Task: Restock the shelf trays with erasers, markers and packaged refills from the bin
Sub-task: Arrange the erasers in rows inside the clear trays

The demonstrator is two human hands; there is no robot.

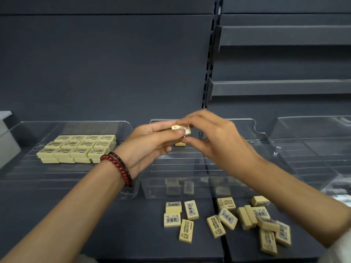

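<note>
My left hand [152, 143] and my right hand [214, 137] meet above the middle clear tray [180, 168], and both pinch a small stack of pale yellow erasers [182, 128]. One more eraser [180, 143] shows just under the hands; I cannot tell whether it is held or lies in the tray. The left clear tray [79, 128] holds several erasers [79, 148] set in neat rows, two layers deep. Several loose erasers [224, 219] lie scattered on the dark shelf in front of the trays.
A third clear tray [313, 149] stands at the right. Dark shelves [284, 86] hang on the back wall at upper right. A grey box edge [5, 137] shows at far left. A red bead bracelet [118, 168] circles my left wrist.
</note>
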